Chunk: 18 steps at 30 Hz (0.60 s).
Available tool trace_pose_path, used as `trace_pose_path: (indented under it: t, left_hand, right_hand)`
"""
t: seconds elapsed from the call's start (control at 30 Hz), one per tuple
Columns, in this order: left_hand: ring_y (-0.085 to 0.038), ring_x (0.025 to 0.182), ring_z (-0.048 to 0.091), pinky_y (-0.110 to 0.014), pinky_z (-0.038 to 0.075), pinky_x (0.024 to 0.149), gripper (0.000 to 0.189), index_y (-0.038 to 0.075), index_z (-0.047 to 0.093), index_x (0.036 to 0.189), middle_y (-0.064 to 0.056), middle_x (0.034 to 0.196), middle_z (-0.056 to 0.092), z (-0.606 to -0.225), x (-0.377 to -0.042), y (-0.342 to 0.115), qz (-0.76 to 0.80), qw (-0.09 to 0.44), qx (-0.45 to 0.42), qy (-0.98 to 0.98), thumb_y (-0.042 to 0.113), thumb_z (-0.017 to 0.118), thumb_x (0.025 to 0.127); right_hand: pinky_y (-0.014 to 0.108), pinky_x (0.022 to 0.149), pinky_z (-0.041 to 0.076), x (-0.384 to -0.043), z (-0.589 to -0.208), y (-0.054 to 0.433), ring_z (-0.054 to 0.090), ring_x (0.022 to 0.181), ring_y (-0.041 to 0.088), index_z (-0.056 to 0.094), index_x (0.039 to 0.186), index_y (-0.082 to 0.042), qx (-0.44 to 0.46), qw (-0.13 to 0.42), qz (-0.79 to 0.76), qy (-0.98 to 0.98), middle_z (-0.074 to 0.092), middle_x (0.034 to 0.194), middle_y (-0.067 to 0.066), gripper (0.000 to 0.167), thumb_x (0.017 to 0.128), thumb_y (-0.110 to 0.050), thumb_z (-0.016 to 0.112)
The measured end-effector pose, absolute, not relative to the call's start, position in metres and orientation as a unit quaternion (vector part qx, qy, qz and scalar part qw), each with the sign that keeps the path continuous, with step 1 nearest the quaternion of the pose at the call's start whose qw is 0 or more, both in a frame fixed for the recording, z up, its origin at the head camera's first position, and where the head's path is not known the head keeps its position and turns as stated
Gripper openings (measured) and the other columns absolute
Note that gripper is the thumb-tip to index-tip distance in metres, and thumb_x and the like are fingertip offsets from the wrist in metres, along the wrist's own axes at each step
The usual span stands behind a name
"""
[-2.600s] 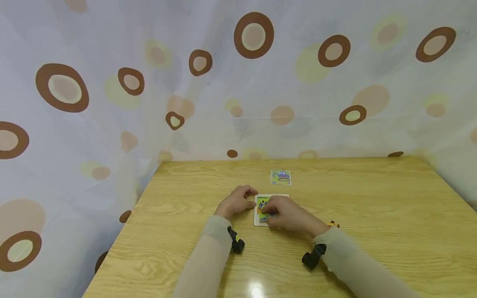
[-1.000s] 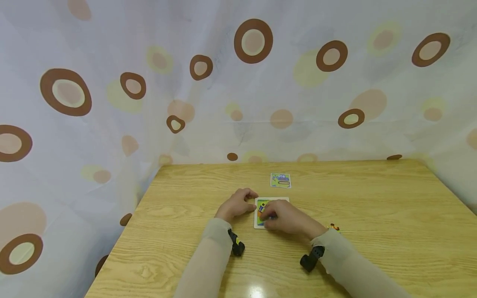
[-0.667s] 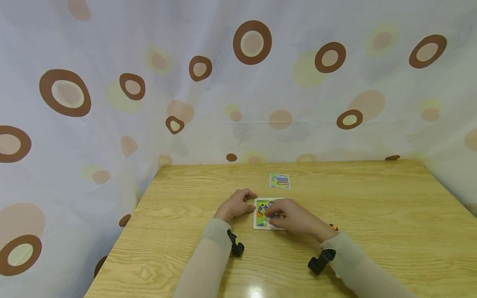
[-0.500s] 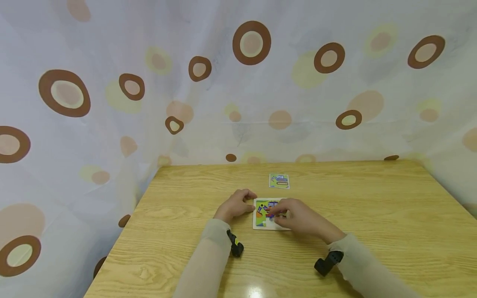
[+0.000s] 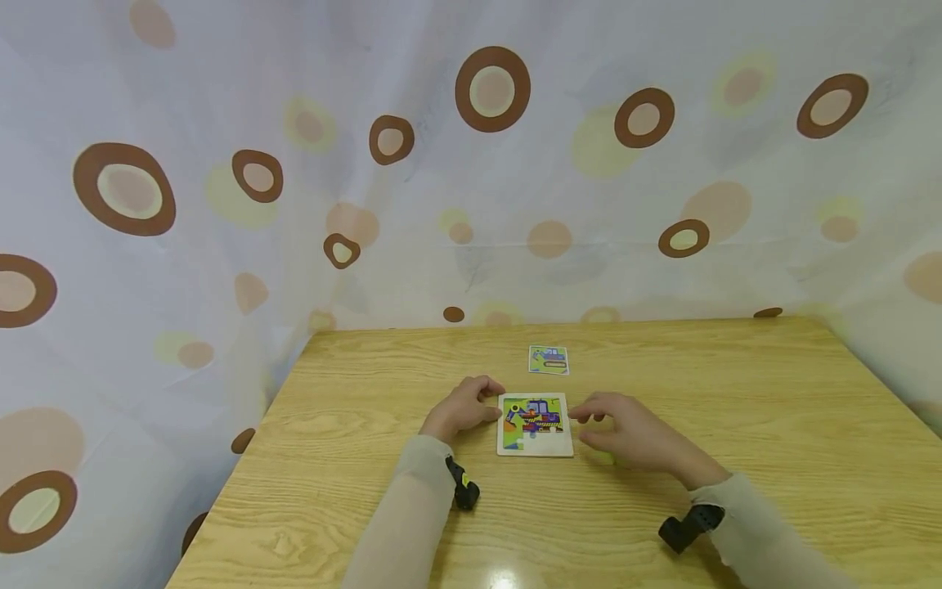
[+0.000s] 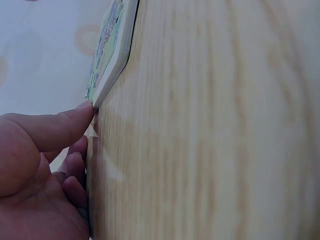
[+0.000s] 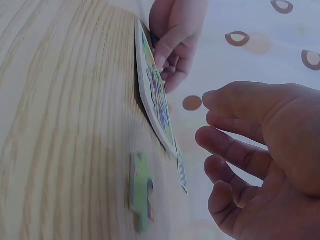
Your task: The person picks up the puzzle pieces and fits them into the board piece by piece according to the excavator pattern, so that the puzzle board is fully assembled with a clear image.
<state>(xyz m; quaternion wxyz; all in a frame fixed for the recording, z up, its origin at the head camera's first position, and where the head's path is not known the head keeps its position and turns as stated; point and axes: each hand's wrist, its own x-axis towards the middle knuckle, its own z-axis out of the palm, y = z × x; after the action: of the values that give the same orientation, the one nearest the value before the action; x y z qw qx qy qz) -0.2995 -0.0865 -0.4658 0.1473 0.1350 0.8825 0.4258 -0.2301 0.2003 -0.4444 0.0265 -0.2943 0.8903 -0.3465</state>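
Note:
A square jigsaw puzzle in a white tray [image 5: 535, 444] lies on the table, showing a blue and purple digger on green. Its lower middle and lower right are bare white. My left hand [image 5: 464, 409] rests at the tray's left edge, the thumb touching the rim in the left wrist view. Just right of the tray is my right hand [image 5: 625, 429], its fingers parted around nothing. In the right wrist view a loose green puzzle piece [image 7: 141, 187] lies on the table near that hand. The head view shows only a sliver of yellow-green under it.
A small picture card [image 5: 549, 360] with a similar digger lies behind the tray. The wooden table [image 5: 383, 507] is bounded at the back and sides by a white cloth [image 5: 412, 270] with brown and yellow dots. Each wrist wears a black camera.
My right hand has moved off the puzzle to the right, uncovering the digger pieces in the tray. The left hand has stayed at the tray's left edge. The view has tilted slightly.

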Motion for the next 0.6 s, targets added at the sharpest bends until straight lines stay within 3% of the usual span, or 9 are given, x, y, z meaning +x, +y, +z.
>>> trace_pose_path:
  t: [0.37, 0.6]
  left_hand:
    - [-0.024, 0.104, 0.045, -0.043, 0.038, 0.096, 0.028, 0.009, 0.064, 0.122, -0.009, 0.122, 0.051, -0.465, -0.298, -0.086, 0.428, 0.143, 0.140, 0.881, 0.007, 0.068, 0.094]
    - [-0.024, 0.106, 0.044, -0.043, 0.037, 0.098, 0.029, 0.009, 0.064, 0.122, -0.007, 0.122, 0.051, -0.467, -0.299, -0.087, 0.425, 0.143, 0.135, 0.884, 0.007, 0.069, 0.093]
  right_hand:
    - [0.044, 0.081, 0.050, -0.219, -0.442, 0.242, 0.057, 0.099, 0.024, 0.067, 0.122, -0.003, -0.272, 0.021, -0.321, 0.907, 0.065, 0.112, 0.005, 0.031, 0.093, -0.014, 0.070]
    - [0.039, 0.080, 0.051, -0.218, -0.451, 0.254, 0.059, 0.097, 0.020, 0.068, 0.121, -0.004, -0.273, 0.036, -0.296, 0.915, 0.065, 0.111, 0.001, 0.034, 0.090, -0.018, 0.074]
